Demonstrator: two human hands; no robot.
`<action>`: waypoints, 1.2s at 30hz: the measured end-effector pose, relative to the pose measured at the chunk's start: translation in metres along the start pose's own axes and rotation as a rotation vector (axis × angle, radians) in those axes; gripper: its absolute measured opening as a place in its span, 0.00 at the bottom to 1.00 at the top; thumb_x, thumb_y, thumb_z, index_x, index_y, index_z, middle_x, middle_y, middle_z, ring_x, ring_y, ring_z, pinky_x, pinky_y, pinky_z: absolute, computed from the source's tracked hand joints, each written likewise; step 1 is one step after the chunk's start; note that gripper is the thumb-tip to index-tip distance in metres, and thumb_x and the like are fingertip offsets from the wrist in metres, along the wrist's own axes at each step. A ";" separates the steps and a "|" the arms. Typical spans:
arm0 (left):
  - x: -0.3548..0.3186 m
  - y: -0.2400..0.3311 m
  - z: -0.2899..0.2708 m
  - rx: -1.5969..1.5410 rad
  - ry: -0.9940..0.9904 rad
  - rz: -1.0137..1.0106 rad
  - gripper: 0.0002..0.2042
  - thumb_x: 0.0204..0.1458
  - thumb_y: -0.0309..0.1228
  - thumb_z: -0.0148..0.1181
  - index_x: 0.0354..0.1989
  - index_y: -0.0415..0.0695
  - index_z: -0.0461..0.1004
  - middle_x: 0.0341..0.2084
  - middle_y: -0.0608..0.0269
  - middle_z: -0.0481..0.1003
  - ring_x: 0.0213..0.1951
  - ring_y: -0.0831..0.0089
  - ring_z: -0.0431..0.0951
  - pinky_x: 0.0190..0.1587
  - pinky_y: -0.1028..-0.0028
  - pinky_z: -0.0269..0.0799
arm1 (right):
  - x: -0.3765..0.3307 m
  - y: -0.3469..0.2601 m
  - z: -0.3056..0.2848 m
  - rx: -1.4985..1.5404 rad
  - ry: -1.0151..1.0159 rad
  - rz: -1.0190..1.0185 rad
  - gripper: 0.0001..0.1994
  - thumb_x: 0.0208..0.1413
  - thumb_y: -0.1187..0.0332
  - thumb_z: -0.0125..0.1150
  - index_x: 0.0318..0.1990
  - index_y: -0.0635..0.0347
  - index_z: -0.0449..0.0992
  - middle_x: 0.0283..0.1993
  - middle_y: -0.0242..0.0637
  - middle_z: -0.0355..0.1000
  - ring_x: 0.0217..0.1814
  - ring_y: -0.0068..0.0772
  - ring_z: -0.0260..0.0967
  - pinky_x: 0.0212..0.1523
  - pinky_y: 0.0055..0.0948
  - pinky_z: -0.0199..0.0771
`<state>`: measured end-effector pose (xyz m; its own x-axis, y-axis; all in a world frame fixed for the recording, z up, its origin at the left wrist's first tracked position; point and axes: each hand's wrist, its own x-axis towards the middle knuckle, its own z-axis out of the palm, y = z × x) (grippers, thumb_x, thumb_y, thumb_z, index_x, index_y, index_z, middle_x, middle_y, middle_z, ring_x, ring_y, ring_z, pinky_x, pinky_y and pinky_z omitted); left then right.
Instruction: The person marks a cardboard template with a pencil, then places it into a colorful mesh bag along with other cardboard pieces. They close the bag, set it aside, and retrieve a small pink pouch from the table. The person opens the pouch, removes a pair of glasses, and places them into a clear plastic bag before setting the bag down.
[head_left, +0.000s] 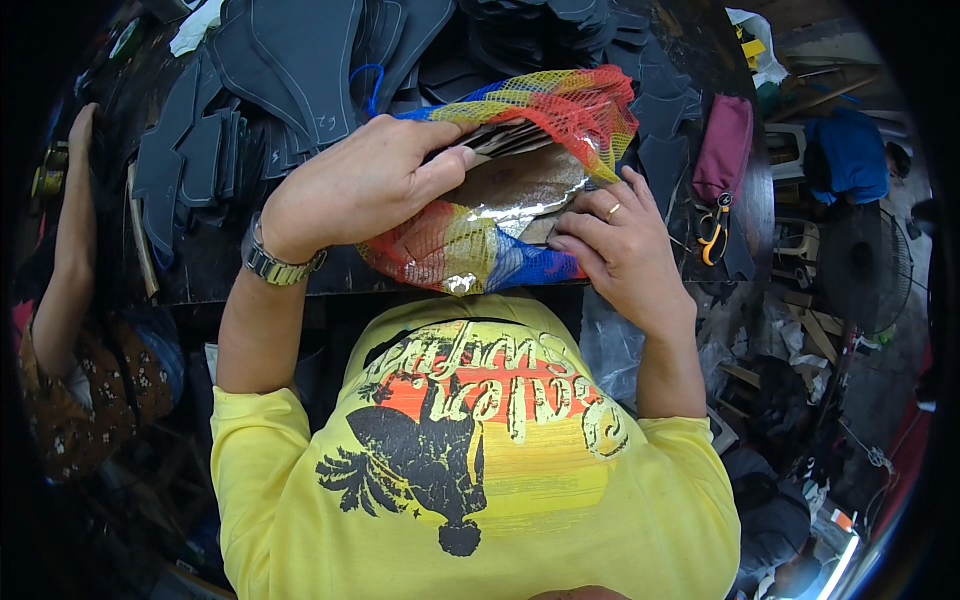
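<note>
A striped mesh bag (445, 245) in red, yellow and blue lies at the table's near edge, its mouth spread wide. Inside it shows a stack of flat brown and greyish card-like pieces (520, 185). My left hand (365, 180), with a metal watch on its wrist, is closed at the left side of the mouth, thumb and fingers pinching the bag's rim. My right hand (625, 240), wearing a ring, has curled fingers at the opposite side of the mouth, closed on the bag's edge. Its fingertips touch the pieces inside, partly hidden by the mesh.
Piles of dark cut shapes (290, 65) with pale outlines cover the table beyond the bag. At the right lie a maroon pouch (723, 150) and orange-handled scissors (713, 236). A fan (865, 265) stands off the right side. Another person's arm (75, 235) is at the far left.
</note>
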<state>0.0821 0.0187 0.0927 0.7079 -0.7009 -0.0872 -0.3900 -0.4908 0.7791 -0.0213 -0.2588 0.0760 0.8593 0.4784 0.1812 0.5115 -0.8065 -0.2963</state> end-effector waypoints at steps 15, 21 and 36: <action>-0.047 0.011 0.025 -0.120 0.330 0.202 0.19 0.53 0.30 0.71 0.51 0.36 0.79 0.46 0.48 0.81 0.48 0.55 0.82 0.54 0.66 0.75 | -0.015 0.007 -0.035 -0.018 -0.068 -0.081 0.17 0.37 0.72 0.75 0.39 0.57 0.81 0.36 0.36 0.69 0.44 0.44 0.68 0.47 0.44 0.70; -0.085 0.004 0.054 0.012 0.669 0.044 0.21 0.47 0.28 0.74 0.53 0.42 0.80 0.59 0.49 0.72 0.59 0.55 0.74 0.61 0.62 0.69 | 0.004 0.008 -0.026 0.049 0.082 -0.184 0.15 0.37 0.73 0.74 0.36 0.57 0.80 0.47 0.37 0.73 0.57 0.46 0.70 0.60 0.49 0.67; -0.067 0.014 0.067 -0.040 0.575 0.364 0.13 0.40 0.18 0.75 0.36 0.43 0.86 0.28 0.67 0.73 0.38 0.68 0.73 0.40 0.70 0.70 | 0.043 0.016 -0.039 0.327 0.050 0.046 0.18 0.55 0.67 0.74 0.51 0.60 0.78 0.32 0.37 0.76 0.30 0.26 0.74 0.36 0.28 0.76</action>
<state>-0.0105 0.0244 0.0677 0.7404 -0.4259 0.5200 -0.6483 -0.2485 0.7196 0.0233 -0.2644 0.1157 0.8842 0.4199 0.2044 0.4537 -0.6686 -0.5891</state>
